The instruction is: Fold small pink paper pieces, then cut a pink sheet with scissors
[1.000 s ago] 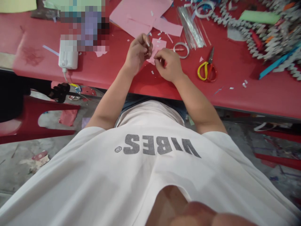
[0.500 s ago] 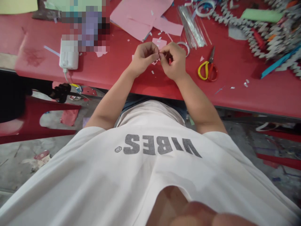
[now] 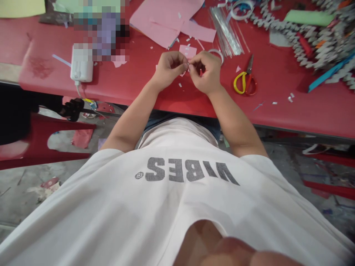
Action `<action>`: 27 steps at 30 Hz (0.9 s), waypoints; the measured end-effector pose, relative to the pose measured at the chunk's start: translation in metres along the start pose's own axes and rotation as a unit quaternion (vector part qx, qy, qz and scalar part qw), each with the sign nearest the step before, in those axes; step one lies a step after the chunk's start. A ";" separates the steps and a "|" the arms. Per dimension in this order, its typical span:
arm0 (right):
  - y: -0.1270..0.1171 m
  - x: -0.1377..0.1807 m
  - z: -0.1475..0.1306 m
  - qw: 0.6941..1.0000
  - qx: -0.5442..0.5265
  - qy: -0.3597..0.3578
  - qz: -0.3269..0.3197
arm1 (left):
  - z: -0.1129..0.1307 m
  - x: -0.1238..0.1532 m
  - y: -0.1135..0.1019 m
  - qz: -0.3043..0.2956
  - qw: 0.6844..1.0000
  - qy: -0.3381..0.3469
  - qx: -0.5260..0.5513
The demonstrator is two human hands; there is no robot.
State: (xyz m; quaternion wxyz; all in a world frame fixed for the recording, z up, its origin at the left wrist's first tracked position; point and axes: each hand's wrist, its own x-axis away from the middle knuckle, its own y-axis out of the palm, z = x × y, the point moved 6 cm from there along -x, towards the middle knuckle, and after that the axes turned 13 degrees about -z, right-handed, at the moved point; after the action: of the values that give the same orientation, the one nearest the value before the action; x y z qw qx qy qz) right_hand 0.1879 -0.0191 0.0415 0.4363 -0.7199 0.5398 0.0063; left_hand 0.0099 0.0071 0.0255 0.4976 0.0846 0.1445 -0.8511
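Left hand (image 3: 169, 68) and right hand (image 3: 205, 72) meet fingertip to fingertip above the red worktop (image 3: 133, 85). Both grips pinch a tiny pale scrap (image 3: 189, 66), seemingly paper.

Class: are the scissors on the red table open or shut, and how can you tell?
Shut. The scissors lie flat on the red table, blades together as one narrow point, yellow and red handle loops close together.

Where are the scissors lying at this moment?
In the head view, the scissors lie on the red table, just right of the right hand.
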 end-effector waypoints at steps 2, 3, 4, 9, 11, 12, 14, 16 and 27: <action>0.000 -0.001 -0.002 0.999 0.010 0.034 -0.019 | -0.002 0.002 0.000 0.009 1.000 0.002 0.028; 0.000 -0.001 -0.004 0.998 0.012 0.050 -0.028 | -0.004 0.002 0.001 0.013 0.999 -0.005 0.044; -0.001 -0.002 -0.006 0.998 0.011 0.061 -0.034 | -0.006 0.003 0.001 0.015 0.998 -0.011 0.062; -0.003 -0.005 -0.015 0.997 -0.027 0.068 -0.033 | -0.004 0.004 0.001 0.020 0.995 -0.021 0.099; -0.001 -0.007 -0.014 0.996 -0.051 0.068 -0.042 | -0.001 0.004 -0.001 0.023 0.998 -0.019 0.062; 0.000 -0.007 -0.013 0.995 -0.064 0.067 -0.045 | 0.000 0.004 -0.002 0.023 0.999 -0.013 0.043; 0.003 -0.009 -0.007 0.993 -0.091 0.064 -0.049 | 0.000 0.004 -0.003 0.019 1.000 -0.004 0.019; 0.005 -0.011 0.000 0.989 -0.121 0.063 -0.048 | -0.003 0.002 -0.004 0.014 1.000 0.001 0.022; 0.015 -0.016 0.012 0.968 -0.222 0.087 -0.074 | -0.016 0.000 0.000 -0.006 0.995 -0.010 0.097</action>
State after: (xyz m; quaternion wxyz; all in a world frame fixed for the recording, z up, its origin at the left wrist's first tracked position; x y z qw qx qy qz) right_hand 0.1747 0.0005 0.0330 0.2159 -0.8344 0.5062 0.0308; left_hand 0.0099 0.0127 0.0108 0.4832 0.1225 0.0569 -0.8650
